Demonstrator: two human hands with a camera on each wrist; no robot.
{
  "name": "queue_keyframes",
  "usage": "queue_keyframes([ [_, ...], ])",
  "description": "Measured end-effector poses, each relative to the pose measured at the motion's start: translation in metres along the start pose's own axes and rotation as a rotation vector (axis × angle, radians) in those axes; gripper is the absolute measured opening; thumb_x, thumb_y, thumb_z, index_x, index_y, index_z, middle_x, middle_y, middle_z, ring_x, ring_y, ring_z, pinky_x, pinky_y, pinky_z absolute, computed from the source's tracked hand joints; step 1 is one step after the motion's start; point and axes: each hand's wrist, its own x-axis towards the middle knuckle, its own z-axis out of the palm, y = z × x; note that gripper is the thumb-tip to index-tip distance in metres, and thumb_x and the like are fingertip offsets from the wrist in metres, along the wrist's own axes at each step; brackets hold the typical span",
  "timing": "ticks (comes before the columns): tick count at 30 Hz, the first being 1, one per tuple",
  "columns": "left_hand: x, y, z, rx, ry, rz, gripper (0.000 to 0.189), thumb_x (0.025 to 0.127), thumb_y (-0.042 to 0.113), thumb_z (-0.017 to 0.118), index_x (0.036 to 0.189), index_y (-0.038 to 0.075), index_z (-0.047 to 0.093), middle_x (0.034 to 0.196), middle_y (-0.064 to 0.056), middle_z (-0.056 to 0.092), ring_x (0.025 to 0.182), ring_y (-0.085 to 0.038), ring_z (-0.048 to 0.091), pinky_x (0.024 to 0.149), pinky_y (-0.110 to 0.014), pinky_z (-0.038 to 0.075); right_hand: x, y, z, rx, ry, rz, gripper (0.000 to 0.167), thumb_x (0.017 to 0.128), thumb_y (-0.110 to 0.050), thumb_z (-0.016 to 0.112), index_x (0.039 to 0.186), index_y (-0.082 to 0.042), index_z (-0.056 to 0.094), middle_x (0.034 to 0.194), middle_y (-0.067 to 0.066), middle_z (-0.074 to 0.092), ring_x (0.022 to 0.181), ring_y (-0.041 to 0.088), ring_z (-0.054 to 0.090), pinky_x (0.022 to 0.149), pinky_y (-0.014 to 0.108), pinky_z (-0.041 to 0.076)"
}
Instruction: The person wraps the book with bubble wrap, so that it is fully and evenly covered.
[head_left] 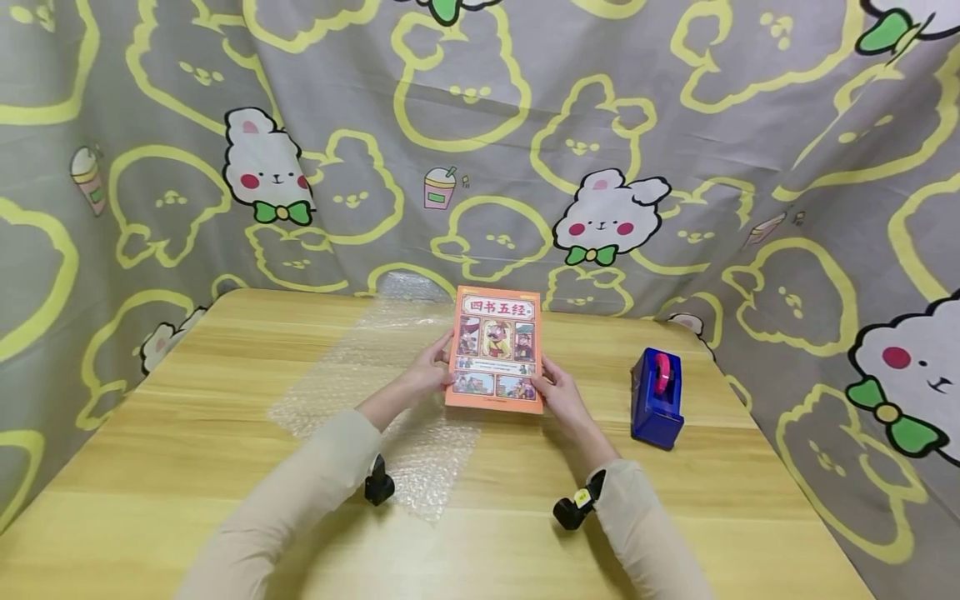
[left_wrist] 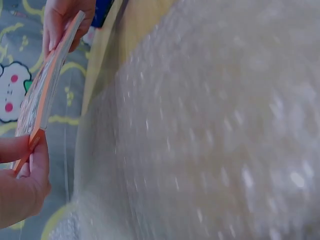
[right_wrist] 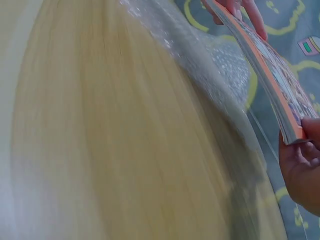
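An orange paperback book (head_left: 495,350) with a cartoon cover and red Chinese characters is held up off the table, its cover toward the head camera. The left hand (head_left: 431,367) pinches its left edge, thumb on the front. At the right edge, the right hand (head_left: 561,396) grips it the same way. Both wrist views show the book's page edges and the thumbs on the cover, with a gap between book and table. Beneath and to the left lies a sheet of bubble wrap (head_left: 337,367), flat on the wood.
A blue tape dispenser (head_left: 657,400) with a pink core stands on the right of the wooden table (head_left: 150,433). Grey cartoon-patterned cloth (head_left: 345,92) hangs along the back and sides. Small black cameras are strapped at both wrists.
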Motion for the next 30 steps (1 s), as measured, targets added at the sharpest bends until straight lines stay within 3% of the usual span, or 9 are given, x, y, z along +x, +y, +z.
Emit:
queue_keyframes([
  [6,-0.008,-0.004,-0.024,0.067,0.007,0.012,0.09,0.076,-0.021,0.049,0.148,0.016,0.009,0.1,-0.016,0.045,0.074,-0.018,0.055,0.07,-0.033,0.055,0.009,0.001,0.024,-0.072,-0.01,-0.028,0.055,0.094,-0.001,0.043,0.145,-0.008,0.023,0.127,0.024,0.046,0.079,0.006,0.056,0.064,0.018,0.05],
  [16,-0.024,-0.01,-0.061,0.053,0.012,-0.077,0.087,0.078,-0.019,0.05,0.147,0.014,0.008,0.092,-0.011,0.041,0.071,-0.016,0.053,0.074,-0.036,0.054,0.015,0.006,0.059,-0.318,-0.072,-0.174,0.051,0.092,0.0,0.048,0.139,0.003,0.03,0.094,0.018,0.051,0.068,0.012,0.049,0.052,0.021,0.045],
  [22,-0.033,-0.011,-0.078,0.068,0.037,-0.068,0.086,0.078,-0.019,0.051,0.147,0.01,0.009,0.09,-0.01,0.041,0.071,-0.014,0.052,0.075,-0.035,0.054,0.024,0.008,0.074,-0.386,-0.093,-0.256,0.05,0.091,0.0,0.05,0.138,0.004,0.033,0.089,0.017,0.053,0.067,0.015,0.048,0.05,0.024,0.045],
  [30,-0.039,-0.018,-0.093,0.074,0.086,-0.086,0.086,0.078,-0.02,0.05,0.147,0.009,0.007,0.094,-0.012,0.04,0.07,-0.014,0.051,0.069,-0.028,0.054,0.031,0.007,0.094,-0.441,-0.085,-0.264,0.051,0.09,-0.001,0.052,0.137,0.005,0.033,0.089,0.017,0.056,0.071,0.016,0.05,0.057,0.021,0.045],
])
